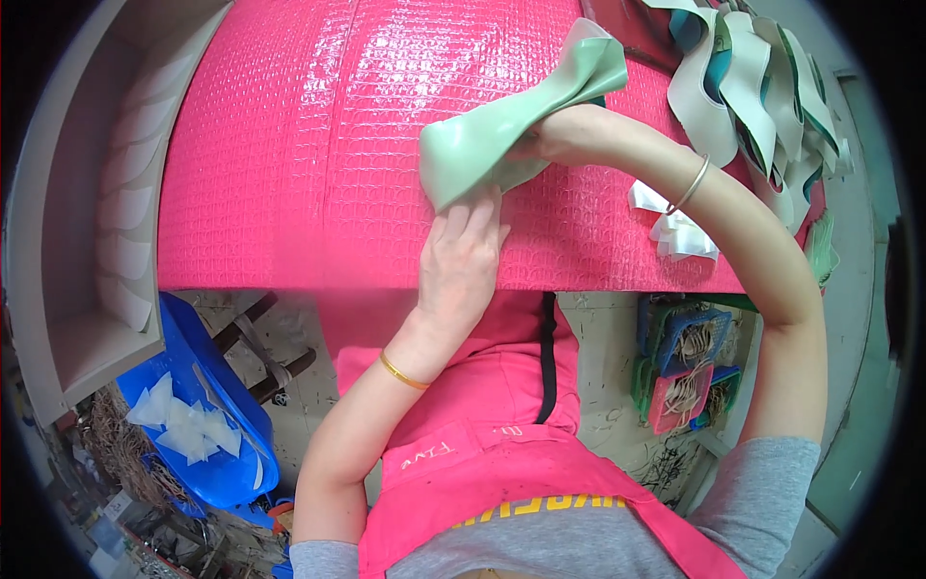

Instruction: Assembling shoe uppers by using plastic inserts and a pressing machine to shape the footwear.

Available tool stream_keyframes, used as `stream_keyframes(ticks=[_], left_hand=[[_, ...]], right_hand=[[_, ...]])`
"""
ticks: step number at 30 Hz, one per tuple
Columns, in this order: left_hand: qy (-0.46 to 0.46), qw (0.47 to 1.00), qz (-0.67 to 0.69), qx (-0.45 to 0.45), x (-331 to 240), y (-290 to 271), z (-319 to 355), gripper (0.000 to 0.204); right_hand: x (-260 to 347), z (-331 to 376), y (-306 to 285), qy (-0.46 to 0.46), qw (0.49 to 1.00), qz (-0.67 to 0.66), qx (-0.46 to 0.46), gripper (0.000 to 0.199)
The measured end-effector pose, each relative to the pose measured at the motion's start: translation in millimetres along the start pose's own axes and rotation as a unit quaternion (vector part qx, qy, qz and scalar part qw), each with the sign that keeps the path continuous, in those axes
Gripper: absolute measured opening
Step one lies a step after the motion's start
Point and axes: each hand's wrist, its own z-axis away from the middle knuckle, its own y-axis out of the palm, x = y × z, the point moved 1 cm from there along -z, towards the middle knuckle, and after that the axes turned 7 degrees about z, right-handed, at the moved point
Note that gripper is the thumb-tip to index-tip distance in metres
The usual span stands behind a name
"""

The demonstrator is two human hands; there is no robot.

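A glossy pale green shoe upper [511, 121], its pointed toe toward the left, is held over the pink textured table cover [251, 174]. My left hand [461, 253] pinches the lower edge of the toe; its fingertips go partly out of sight under the edge. From the right, my right hand [564, 133] reaches into the opening of the upper and grips it from behind. Most of the right fingers are hidden by the green material. Close to my right wrist lies a small pile of white pieces [687, 237].
Several pale uppers [757, 92] are heaped at the far right. A grey box [82, 362] with curved white pieces stands along the left. Below are a blue bin [241, 482] with white triangular pieces [188, 425] and coloured baskets [680, 391] holding strips.
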Motion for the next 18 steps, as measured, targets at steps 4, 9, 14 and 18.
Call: stream_keyframes(ticks=[4,9,14,18], left_hand=[[-0.033,0.999,0.012,0.001,-1,-1,-3,0.044],[-0.011,0.999,-0.030,0.013,-3,8,-7,0.045],[-0.012,1.000,0.000,0.007,-7,9,-16,0.045],[0.030,0.997,-0.068,0.010,-17,17,-22,0.045]], right_hand=[[26,-2,-16,0.064,0.996,0.057,-0.013,0.032],[29,-1,-19,-0.009,0.980,0.176,-0.094,0.023],[38,-7,-12,0.007,0.967,0.227,-0.114,0.020],[15,4,-26,-0.034,0.984,0.174,-0.031,0.017]])
